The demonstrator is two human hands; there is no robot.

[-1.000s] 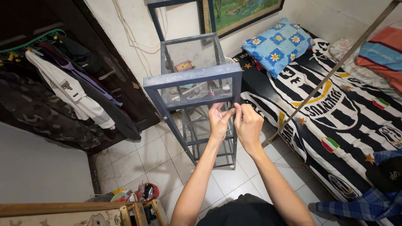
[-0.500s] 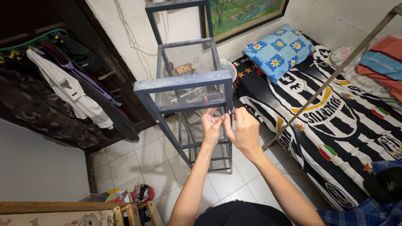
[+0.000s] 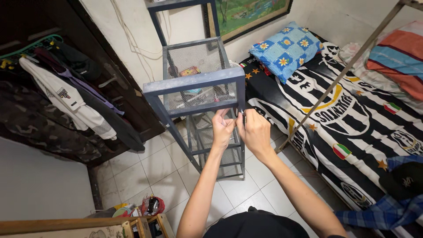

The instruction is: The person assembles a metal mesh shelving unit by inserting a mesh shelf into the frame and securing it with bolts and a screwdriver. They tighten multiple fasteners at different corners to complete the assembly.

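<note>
A grey-blue metal shelf rack with mesh shelves stands on the white tiled floor beside the bed. Both my hands meet at its front right post, just below the top shelf. My left hand pinches at the inner side of the post. My right hand is closed on a small dark metal piece pressed against that post; whether it is a tool or a bolt I cannot tell. A small colourful box lies on the top mesh shelf.
A bed with a black-and-white striped cover and a blue flowered pillow fills the right side. A long thin metal rod leans across it. Clothes hang at a dark wardrobe on the left. A wooden frame lies bottom left.
The view has shifted a little, so the rack sits slightly further left and lower. My hands have stayed together at the front right post.
</note>
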